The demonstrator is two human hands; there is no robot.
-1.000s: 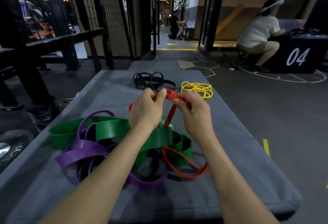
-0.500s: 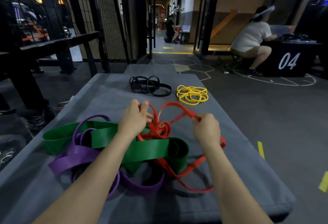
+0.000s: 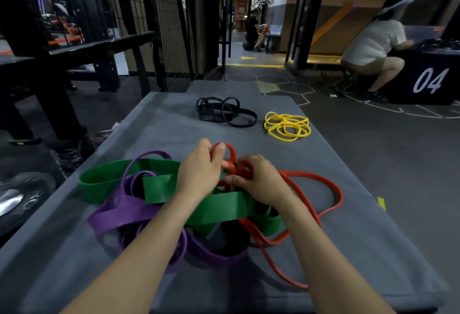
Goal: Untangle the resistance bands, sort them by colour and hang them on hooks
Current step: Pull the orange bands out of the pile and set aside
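Observation:
A tangle of wide green bands, purple bands and a thin red band lies on the grey mat in front of me. My left hand pinches a loop of the red band near the knot. My right hand grips the bunched red coils right beside it. The red band's long loops trail off to the right and toward the mat's near edge. A black band pile and a yellow band pile lie apart at the far end.
A person in a white shirt crouches at a black box marked 04 at the right. Dark benches and a wire fence stand on the left. No hooks are visible.
My hands have come back together over the red knot after being spread apart. The red band's loops now lie slack on the mat to the right.

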